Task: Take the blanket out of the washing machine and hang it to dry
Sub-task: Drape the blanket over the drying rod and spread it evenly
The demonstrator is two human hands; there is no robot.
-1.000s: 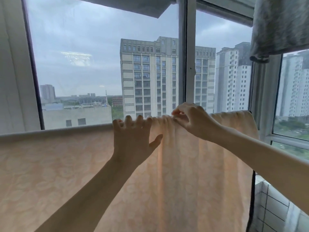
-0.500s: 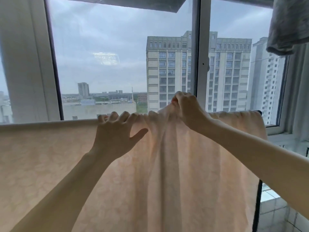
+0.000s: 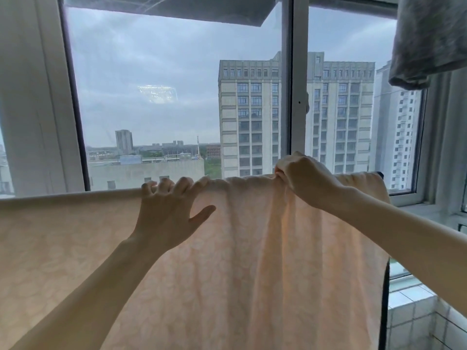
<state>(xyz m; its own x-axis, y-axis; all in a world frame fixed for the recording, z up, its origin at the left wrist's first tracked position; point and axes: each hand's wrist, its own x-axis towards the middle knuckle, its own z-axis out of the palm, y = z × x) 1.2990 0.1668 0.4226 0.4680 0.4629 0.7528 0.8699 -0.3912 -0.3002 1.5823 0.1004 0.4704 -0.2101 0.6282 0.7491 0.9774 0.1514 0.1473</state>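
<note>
A pale peach blanket (image 3: 240, 261) with a faint flower pattern hangs over a horizontal rail in front of the window and fills the lower half of the view. The rail itself is hidden under the cloth. My left hand (image 3: 168, 213) lies on the top fold, fingers spread and curled over the edge, thumb apart. My right hand (image 3: 303, 178) is further right, fingers pinched on a bunched part of the top edge. The cloth between my hands is gathered in folds; left of my left hand it lies smooth.
A black upright of the drying rack (image 3: 384, 299) stands at the blanket's right edge. A grey cloth (image 3: 429, 41) hangs at the upper right. Behind are the window frame (image 3: 290, 97) and a white tiled wall (image 3: 417, 322) at the lower right.
The view has swung left. My right hand has slid right along the top edge with its pinch of cloth, so my hands are further apart. My left hand stays on the fold.
</note>
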